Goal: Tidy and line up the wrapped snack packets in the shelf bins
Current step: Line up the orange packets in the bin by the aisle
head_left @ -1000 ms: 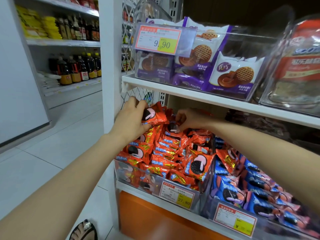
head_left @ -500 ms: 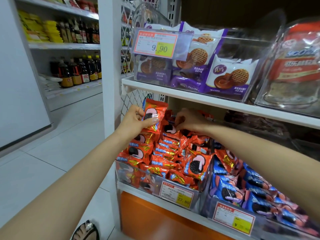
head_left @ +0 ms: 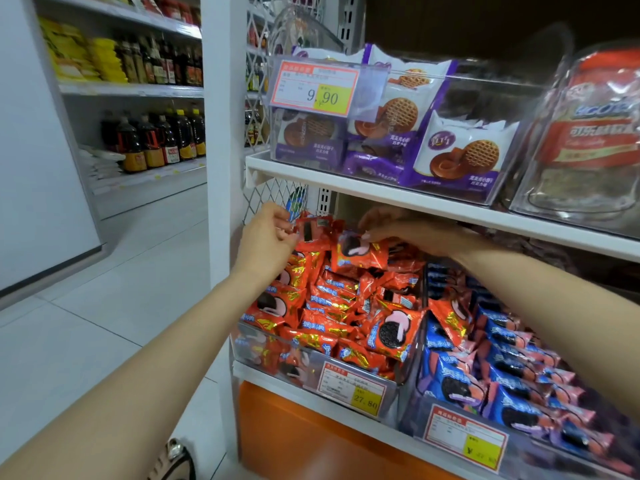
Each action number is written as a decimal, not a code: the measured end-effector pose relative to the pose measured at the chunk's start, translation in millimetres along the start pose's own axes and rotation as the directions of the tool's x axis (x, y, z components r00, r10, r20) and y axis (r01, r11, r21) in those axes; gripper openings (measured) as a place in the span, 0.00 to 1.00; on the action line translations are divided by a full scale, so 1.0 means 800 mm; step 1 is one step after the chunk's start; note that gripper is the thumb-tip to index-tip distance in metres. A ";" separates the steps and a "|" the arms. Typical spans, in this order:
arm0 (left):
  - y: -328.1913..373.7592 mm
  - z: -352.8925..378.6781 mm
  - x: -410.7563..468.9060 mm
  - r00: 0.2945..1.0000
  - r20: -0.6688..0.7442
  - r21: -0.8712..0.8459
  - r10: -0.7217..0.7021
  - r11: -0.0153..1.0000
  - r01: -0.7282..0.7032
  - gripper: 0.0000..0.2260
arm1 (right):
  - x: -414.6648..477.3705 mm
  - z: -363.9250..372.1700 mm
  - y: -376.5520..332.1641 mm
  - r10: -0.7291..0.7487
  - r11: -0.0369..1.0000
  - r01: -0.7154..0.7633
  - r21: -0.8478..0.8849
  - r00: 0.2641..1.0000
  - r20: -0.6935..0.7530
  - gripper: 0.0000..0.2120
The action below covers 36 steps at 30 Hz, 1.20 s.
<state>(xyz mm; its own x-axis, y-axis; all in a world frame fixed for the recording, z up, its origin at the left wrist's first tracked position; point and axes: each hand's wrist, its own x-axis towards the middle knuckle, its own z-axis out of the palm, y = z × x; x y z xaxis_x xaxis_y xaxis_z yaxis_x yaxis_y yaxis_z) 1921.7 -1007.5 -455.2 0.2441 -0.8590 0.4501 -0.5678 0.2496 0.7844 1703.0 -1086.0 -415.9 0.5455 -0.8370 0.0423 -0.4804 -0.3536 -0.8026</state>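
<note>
Orange packets [head_left: 332, 317] fill the clear bin [head_left: 266, 344] at lower centre of the frame. Above its back left, the left hand [head_left: 268, 237] pinches a raised packet [head_left: 313, 230]. Beside it, under the white shelf [head_left: 398, 199], the right hand [head_left: 412, 233] pinches the top of a second packet [head_left: 360, 254] resting on the pile. Blue packets [head_left: 512, 382] lie at lower right.

Two hands: left hand [head_left: 266, 240], right hand [head_left: 408, 233]. Three price tags [head_left: 317, 86]. Four clear bins [head_left: 270, 355], two per shelf [head_left: 381, 190]. Orange packets [head_left: 391, 334], blue packets [head_left: 450, 379]: heaped, uncountable. Purple waffle packets [head_left: 464, 157]: at least five.
</note>
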 end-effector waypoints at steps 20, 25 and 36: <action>-0.019 0.027 0.048 0.962 0.270 0.624 0.037 0.755 -0.204 0.19 | 0.016 0.053 0.013 0.061 0.849 -0.071 -0.524 0.997 -0.036 0.14; -0.027 0.017 0.040 0.973 0.146 0.472 0.178 0.852 -0.227 0.14 | 0.012 0.050 0.024 0.017 0.790 -0.021 -0.612 1.000 -0.012 0.14; 0.004 0.003 0.001 0.999 -0.009 -0.128 -0.044 0.991 0.043 0.09 | 0.017 0.058 0.019 0.029 0.755 -0.091 -0.650 0.994 -0.106 0.12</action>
<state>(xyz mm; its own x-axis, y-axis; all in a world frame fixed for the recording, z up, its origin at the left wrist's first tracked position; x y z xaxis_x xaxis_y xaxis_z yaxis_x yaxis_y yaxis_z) 1918.3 -1008.8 -453.4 0.2763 -0.8650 0.4188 -0.4520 0.2676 0.8509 1734.4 -1083.4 -455.2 0.4558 -0.8863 0.0821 -0.8583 -0.4621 -0.2231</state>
